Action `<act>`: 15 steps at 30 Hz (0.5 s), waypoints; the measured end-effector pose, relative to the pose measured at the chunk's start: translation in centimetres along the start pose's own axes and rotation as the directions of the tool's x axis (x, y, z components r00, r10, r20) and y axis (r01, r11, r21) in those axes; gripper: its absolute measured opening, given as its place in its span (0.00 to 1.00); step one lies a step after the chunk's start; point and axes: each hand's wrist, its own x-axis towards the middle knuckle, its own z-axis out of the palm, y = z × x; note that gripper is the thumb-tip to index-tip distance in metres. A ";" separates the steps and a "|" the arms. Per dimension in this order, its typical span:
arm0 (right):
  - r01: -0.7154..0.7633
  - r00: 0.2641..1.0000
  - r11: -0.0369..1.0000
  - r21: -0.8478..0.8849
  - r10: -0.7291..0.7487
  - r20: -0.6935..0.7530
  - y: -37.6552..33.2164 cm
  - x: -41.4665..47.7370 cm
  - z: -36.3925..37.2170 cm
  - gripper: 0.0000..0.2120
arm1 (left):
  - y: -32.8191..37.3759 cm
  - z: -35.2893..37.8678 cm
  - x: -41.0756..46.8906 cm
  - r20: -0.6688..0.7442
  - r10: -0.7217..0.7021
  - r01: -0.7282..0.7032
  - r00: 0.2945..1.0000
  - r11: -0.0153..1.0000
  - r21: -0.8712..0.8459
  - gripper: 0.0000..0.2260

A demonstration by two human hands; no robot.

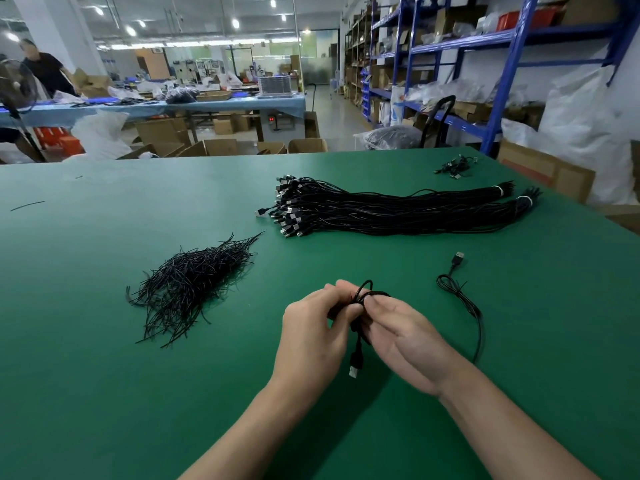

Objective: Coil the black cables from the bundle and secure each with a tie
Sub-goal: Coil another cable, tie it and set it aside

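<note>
Two bare hands meet over a green table (104, 358), working one black cable (364, 295). The left hand (313, 327) clasps the small coil, fingers curled round it, likely to stop the loops springing apart. The right hand (401, 337) pinches the same coil at its top, thumb and fingertips closed on the strands. One plug (355, 367) dangles beneath the hands at six o'clock. A loose tail (460, 299), apparently the same cable, trails out at three o'clock, so the coiling looks unfinished.

At ten o'clock from the hands lies one pile of ties (194, 282), too many to count, probably kept near the left hand for quick picking. At one o'clock rests the cable bundle (381, 211), really two sheaves side by side, each bound by one white band (498, 190) at its far end. One small tangle (455, 167) sits beyond them. No tie is on the held cable yet.
</note>
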 end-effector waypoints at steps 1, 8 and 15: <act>0.007 1.000 1.000 -0.025 -0.007 -0.023 0.2 0.0 0.0 0.18 | -0.1 0.0 -0.1 0.014 -0.010 0.010 1.000 1.000 0.007 0.06; 0.055 0.955 0.854 -0.518 -0.196 -0.222 1.9 -0.6 1.4 0.14 | -0.2 0.1 0.1 0.052 -0.127 0.131 0.991 0.989 -0.064 0.06; 0.003 0.998 0.936 -0.351 0.020 0.064 -3.4 -2.1 -2.1 0.19 | -2.4 -2.1 1.5 -0.075 -0.287 0.281 0.955 0.956 -0.083 0.03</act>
